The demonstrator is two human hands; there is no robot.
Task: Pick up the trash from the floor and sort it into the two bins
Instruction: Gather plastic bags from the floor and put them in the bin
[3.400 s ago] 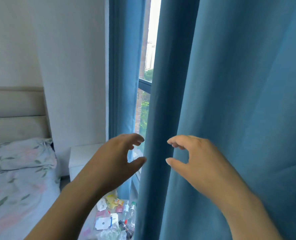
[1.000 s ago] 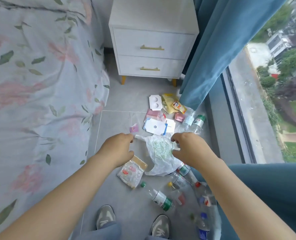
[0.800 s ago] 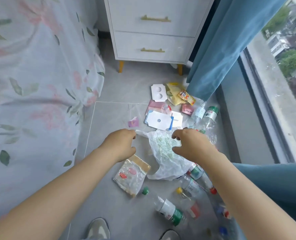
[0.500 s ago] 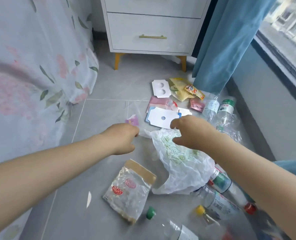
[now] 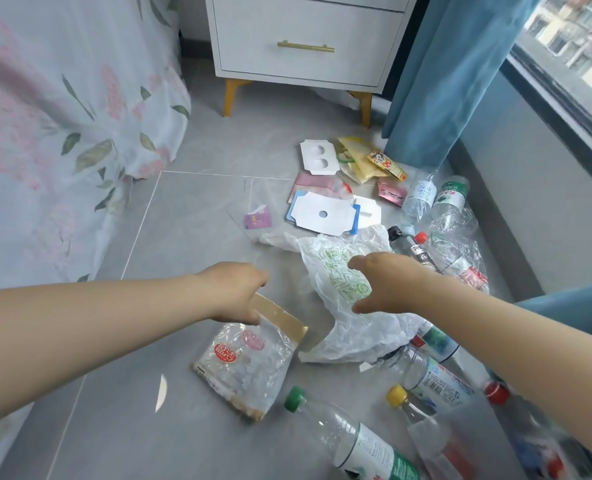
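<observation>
My left grip [image 5: 233, 292] hangs knuckles up, fingers curled under, over the tan header strip [image 5: 282, 318] of a clear snack bag [image 5: 242, 367] with round red labels, which lies flat on the grey tiled floor [image 5: 183, 216]. I cannot tell whether the fingers have closed on the strip. My right grip [image 5: 388, 282] is released, thumb and forefinger spread apart, just above a crumpled white plastic bag [image 5: 356, 336] printed in pale green, which lies just beside the snack bag. Beyond it are a flat white card with a round hole [image 5: 322, 213], a small pink wrapper [image 5: 258, 220] to its left, a second card with two holes [image 5: 318, 157] and a yellow pouch [image 5: 360, 161]. Clear plastic bottles crowd the right and near sides of the heap. A green-capped bottle [image 5: 350, 441] lies nearest me, with a yellow-capped one [image 5: 396, 396] beside it and two more [image 5: 450, 199] by the wall. A floral bed sheet [image 5: 62, 133] hangs to the floor on the left, and a white nightstand [image 5: 305, 39] on yellow legs closes the far end. A blue curtain [image 5: 443, 81] and the low grey wall [image 5: 530, 185] under the window hem in the right. Bare tile runs between sheet and trash.
</observation>
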